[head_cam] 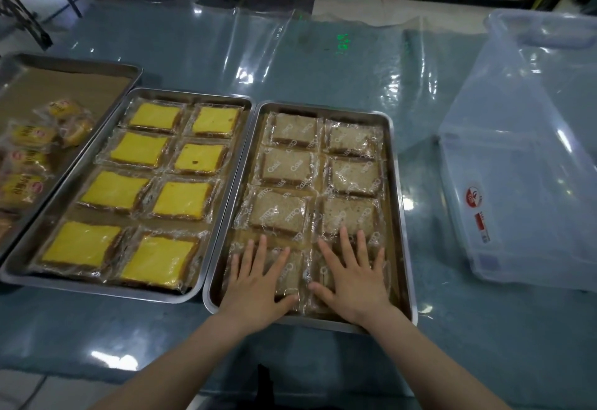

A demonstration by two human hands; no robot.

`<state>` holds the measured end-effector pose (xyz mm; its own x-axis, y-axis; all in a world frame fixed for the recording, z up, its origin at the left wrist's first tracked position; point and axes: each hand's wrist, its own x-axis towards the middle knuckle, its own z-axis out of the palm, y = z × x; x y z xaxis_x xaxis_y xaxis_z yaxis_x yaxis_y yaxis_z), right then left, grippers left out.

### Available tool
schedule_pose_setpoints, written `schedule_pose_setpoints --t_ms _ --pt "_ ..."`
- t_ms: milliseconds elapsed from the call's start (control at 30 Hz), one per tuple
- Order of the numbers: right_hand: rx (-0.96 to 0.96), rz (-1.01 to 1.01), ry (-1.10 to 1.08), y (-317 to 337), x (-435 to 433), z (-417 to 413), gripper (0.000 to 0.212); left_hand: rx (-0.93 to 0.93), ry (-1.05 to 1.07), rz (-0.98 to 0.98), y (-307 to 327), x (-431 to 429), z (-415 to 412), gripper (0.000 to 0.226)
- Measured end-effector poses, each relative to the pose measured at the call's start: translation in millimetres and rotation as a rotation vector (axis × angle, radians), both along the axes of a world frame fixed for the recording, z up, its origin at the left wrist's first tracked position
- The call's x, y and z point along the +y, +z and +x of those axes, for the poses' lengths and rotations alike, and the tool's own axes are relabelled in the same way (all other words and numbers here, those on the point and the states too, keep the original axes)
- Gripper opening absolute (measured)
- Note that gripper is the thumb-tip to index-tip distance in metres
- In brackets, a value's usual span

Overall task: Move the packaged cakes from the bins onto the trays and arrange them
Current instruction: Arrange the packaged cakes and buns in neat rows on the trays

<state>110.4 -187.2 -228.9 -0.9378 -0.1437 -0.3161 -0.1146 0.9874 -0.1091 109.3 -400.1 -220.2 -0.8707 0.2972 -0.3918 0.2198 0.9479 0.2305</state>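
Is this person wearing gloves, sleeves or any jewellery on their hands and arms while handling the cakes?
No. The left hand and right hand are bare, with no gloves and no rings that show. The left forearm and right forearm are bare too: no sleeve, watch or bracelet appears up to the bottom edge of the picture.

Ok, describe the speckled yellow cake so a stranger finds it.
Find the middle tray, full of yellow cakes. In its right column, take the second packet from the far end. Only its top carries a small dark speck.
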Motion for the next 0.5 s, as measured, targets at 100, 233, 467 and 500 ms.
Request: schedule_pose_setpoints --t_ms 100,233,467,500 --pt "-0.032 0.016 -0.007 6 -3 -1 0.090 0.069 0.002 0.052 4 -3 3 0.084" --pt "0.036 -0.064 -0.089 19 -9 -25 0.086 0.190 0.009 0.140 13 1 -15 0.076" --pt "0.029 -0.035 -0.059 10 2 -57 0.068 0.039 -0.067 -0.046 14 23 -66 0.079" --pt "0.029 -0.034 -0.060 6 3 -55 0.069 0.017 -0.086 -0.059 10 24 -64 0.079"
